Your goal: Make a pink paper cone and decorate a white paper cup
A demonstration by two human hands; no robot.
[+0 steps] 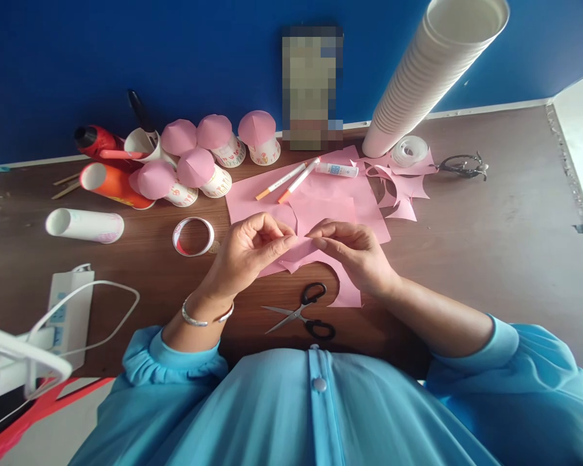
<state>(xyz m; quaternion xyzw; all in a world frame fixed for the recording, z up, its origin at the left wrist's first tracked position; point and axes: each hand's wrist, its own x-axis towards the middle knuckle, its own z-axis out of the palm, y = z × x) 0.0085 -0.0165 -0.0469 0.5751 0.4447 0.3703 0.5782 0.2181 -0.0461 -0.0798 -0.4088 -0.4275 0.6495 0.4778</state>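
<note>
My left hand [245, 252] and my right hand [362, 255] face each other over the table, each with thumb and forefinger pinched. Between their fingertips is a piece of pink paper [300, 249], partly hidden by the fingers and hard to separate from the pink sheets [252, 188] behind it. A curved pink offcut [348, 291] lies below my right hand. Scissors [296, 314] with black handles rest spread open on the table in front of me. Two orange-tipped markers [291, 178] and a small white tube [337, 169] lie on the pink paper.
Several paper cups with pink cone tops [214, 131] stand at back left, near an orange cup [111, 186]. A tape roll [177, 238] and white cup [85, 225] lie left. A tall cup stack [403, 90] leans at back right. A power strip [72, 291] sits front left.
</note>
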